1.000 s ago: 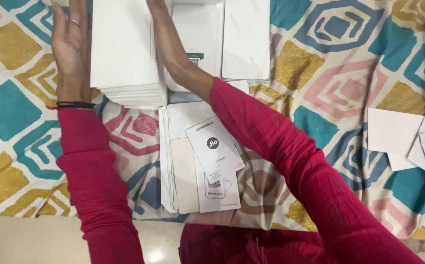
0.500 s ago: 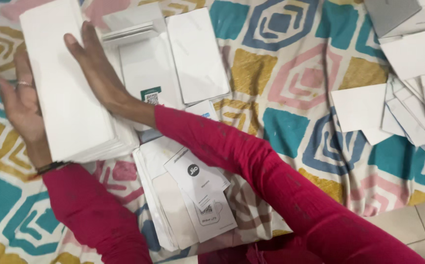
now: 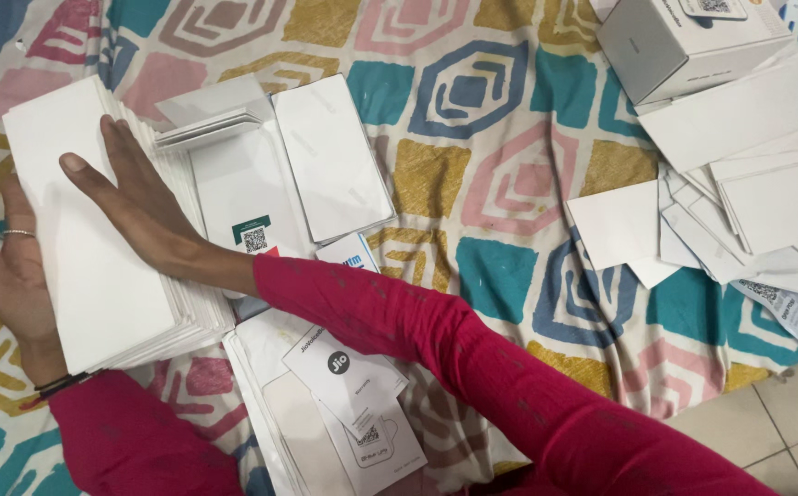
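White card stack squared between my two palms, long axis running away from me

The stack of white cards [image 3: 87,248] lies on the patterned bedspread [image 3: 500,193] at my far left, its long side leading from my left wrist up and slightly left toward the top edge of the view. My left hand [image 3: 9,276] presses flat against its outer long edge, fingers open and straight, gripping nothing. My right hand [image 3: 142,207] lies across the top face and the fanned inner edge, fingers [image 3: 82,174] spread and open too, so the stack sits directly between both hands and touches each. Just right of it rest loose white envelopes [image 3: 325,156]. Below, near my right sleeve, lie printed leaflets [image 3: 353,395]. A white box [image 3: 656,46] and scattered papers [image 3: 748,202] sit well apart, far right.
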